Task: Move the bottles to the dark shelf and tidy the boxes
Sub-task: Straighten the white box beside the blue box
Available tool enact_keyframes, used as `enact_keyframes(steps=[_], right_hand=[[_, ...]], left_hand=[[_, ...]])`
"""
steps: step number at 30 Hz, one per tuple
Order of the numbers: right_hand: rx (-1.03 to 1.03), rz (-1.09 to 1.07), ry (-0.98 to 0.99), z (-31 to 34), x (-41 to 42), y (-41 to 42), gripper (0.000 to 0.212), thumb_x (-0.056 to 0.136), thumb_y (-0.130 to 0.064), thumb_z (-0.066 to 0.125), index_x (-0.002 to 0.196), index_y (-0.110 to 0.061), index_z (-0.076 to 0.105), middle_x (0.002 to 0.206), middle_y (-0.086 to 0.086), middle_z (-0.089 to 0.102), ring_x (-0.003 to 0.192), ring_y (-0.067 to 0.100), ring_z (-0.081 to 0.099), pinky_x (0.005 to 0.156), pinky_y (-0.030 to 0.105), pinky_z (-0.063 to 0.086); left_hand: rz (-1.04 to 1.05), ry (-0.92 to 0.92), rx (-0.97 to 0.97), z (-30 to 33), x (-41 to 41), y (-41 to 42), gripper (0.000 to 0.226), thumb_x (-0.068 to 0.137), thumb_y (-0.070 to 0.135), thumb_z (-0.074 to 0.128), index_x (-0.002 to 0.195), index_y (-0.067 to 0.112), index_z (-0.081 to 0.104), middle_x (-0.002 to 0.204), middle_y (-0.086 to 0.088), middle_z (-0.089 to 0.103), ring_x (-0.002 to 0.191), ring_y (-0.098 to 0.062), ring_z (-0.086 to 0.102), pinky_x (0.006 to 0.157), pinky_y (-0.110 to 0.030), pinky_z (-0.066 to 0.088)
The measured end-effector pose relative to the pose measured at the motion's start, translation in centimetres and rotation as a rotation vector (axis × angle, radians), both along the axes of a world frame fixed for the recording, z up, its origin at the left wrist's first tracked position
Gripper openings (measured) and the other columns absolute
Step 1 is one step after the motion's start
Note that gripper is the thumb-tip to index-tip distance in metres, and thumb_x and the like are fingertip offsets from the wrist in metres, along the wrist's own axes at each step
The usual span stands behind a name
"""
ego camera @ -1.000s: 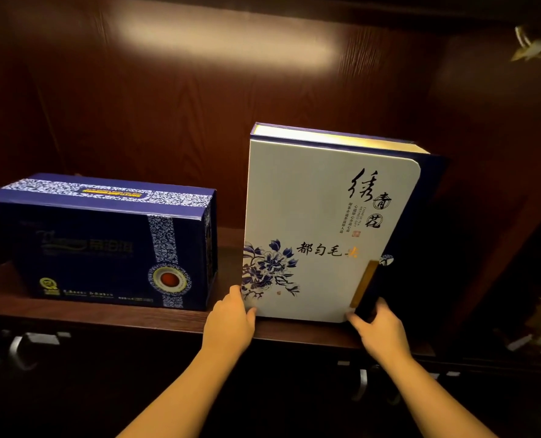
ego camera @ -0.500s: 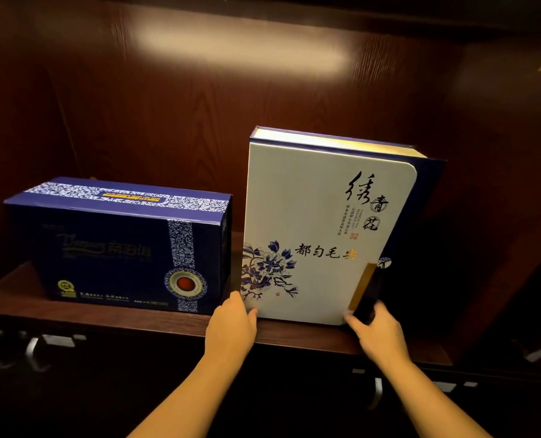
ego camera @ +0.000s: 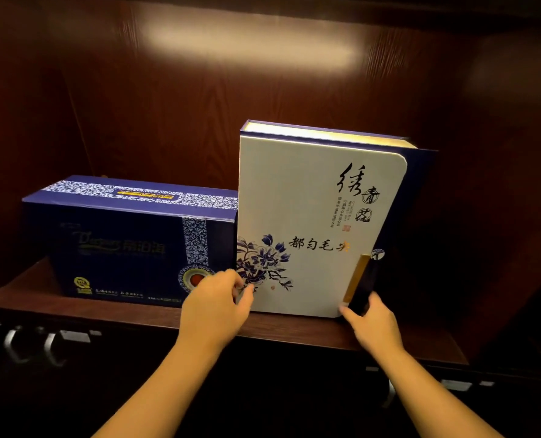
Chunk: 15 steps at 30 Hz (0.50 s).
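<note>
A tall white box (ego camera: 307,222) with blue flowers and black calligraphy stands upright on the dark wooden shelf (ego camera: 41,303). My left hand (ego camera: 215,306) grips its lower left corner, fingers curled at the edge. My right hand (ego camera: 375,324) holds its lower right corner by the dark blue spine. A lower dark blue box (ego camera: 130,241) with a patterned band lies to the left, its right end touching or nearly touching the white box. No bottles are in view.
The shelf sits in a dark red-brown wooden cabinet with a back panel (ego camera: 231,90) and side walls. Below the shelf's front edge are drawers with metal handles (ego camera: 13,347). To the right of the white box lies dark open shelf space.
The gap between the two boxes has closed; the white box now stands against the blue box. My left hand's fingers have curled round the white box's corner.
</note>
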State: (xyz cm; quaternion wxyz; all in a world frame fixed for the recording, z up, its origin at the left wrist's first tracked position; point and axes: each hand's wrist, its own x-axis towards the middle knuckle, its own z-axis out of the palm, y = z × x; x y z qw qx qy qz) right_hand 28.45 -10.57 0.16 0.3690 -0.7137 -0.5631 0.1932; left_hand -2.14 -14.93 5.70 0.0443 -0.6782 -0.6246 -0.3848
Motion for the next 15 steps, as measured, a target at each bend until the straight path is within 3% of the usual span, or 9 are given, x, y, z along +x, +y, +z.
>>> enact_keyframes(steps=[2, 4, 6, 8, 11, 15], right_hand=[[-0.005, -0.012, -0.007, 0.1, -0.5, 0.1, 0.034, 0.086, -0.041, 0.074, 0.106, -0.025, 0.052, 0.089, -0.01, 0.058, 0.077, 0.014, 0.054, 0.06, 0.029, 0.042], [-0.01, -0.018, -0.012, 0.2, -0.7, 0.1, 0.034, 0.085, -0.042, 0.074, 0.104, -0.028, 0.049, 0.083, -0.017, 0.051, 0.074, 0.012, 0.05, 0.059, 0.029, 0.04], [-0.007, -0.022, -0.022, 0.3, -0.6, 0.0, 0.034, 0.085, -0.042, 0.075, 0.102, -0.029, 0.049, 0.081, -0.021, 0.048, 0.072, 0.011, 0.048, 0.058, 0.028, 0.039], [-0.004, -0.025, -0.034, 0.4, -0.6, 0.0, 0.034, 0.084, -0.042, 0.075, 0.102, -0.028, 0.05, 0.081, -0.018, 0.05, 0.073, 0.013, 0.049, 0.058, 0.029, 0.039], [-0.01, -0.018, -0.016, 0.4, -0.7, -0.1, 0.033, 0.084, -0.041, 0.076, 0.103, -0.028, 0.053, 0.087, -0.012, 0.057, 0.078, 0.015, 0.053, 0.063, 0.03, 0.042], [-0.002, -0.023, -0.009, 0.5, -0.7, -0.3, 0.031, 0.083, -0.04, 0.077, 0.099, -0.028, 0.053, 0.084, -0.015, 0.056, 0.076, 0.013, 0.053, 0.064, 0.03, 0.043]], left_hand=[[-0.029, 0.064, 0.275, 2.4, -1.7, 0.3, 0.023, 0.083, 0.036, 0.072, 0.095, 0.019, 0.062, 0.084, 0.005, 0.056, 0.083, -0.017, 0.049, 0.067, -0.029, 0.041], [-0.012, 0.148, 0.416, 4.7, -3.6, 1.4, 0.042, 0.083, 0.04, 0.068, 0.112, 0.012, 0.059, 0.105, -0.005, 0.058, 0.102, -0.027, 0.051, 0.085, -0.036, 0.043], [0.031, 0.228, 0.351, 6.8, -5.1, 2.8, 0.064, 0.083, 0.052, 0.064, 0.132, 0.012, 0.051, 0.133, -0.009, 0.051, 0.129, -0.032, 0.042, 0.106, -0.046, 0.036], [0.013, 0.29, 0.221, 8.4, -5.8, 4.0, 0.077, 0.084, 0.061, 0.061, 0.145, 0.017, 0.044, 0.152, -0.007, 0.04, 0.144, -0.029, 0.027, 0.114, -0.054, 0.023], [-0.086, 0.35, 0.071, 8.9, -5.8, 5.7, 0.071, 0.088, 0.067, 0.048, 0.147, 0.027, 0.045, 0.153, 0.002, 0.042, 0.145, -0.019, 0.03, 0.115, -0.061, 0.015], [-0.095, 0.257, 0.108, 7.8, -5.7, 6.5, 0.059, 0.086, 0.068, 0.048, 0.133, 0.033, 0.06, 0.144, 0.012, 0.052, 0.138, -0.012, 0.04, 0.115, -0.057, 0.01]])
